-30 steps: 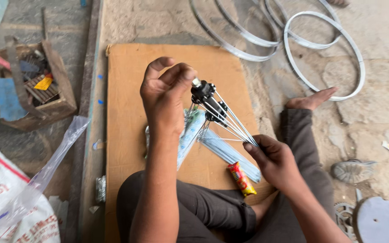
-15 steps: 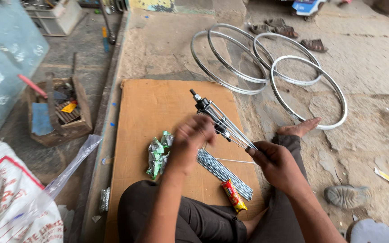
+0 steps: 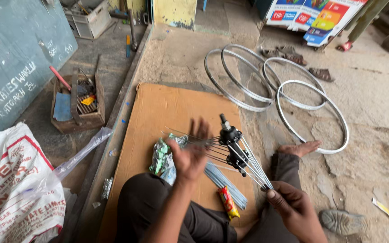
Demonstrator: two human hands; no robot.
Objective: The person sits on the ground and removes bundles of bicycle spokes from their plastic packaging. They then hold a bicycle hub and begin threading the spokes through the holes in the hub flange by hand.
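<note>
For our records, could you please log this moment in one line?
left hand: open, at thin metal spokes | right hand: grip on spoke ends | black metal wheel hub: above brown cardboard sheet

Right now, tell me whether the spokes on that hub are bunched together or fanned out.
Partly fanned. The right hand grips one bunch of spokes below the hub, while others spread sideways towards the open left hand.

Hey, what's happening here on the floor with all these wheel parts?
A person sits on a cardboard sheet holding a black wheel hub with thin spokes fanning out. The right hand grips the spoke ends; the open left hand touches other spokes. Four bare metal rims lie on the ground ahead.
</note>
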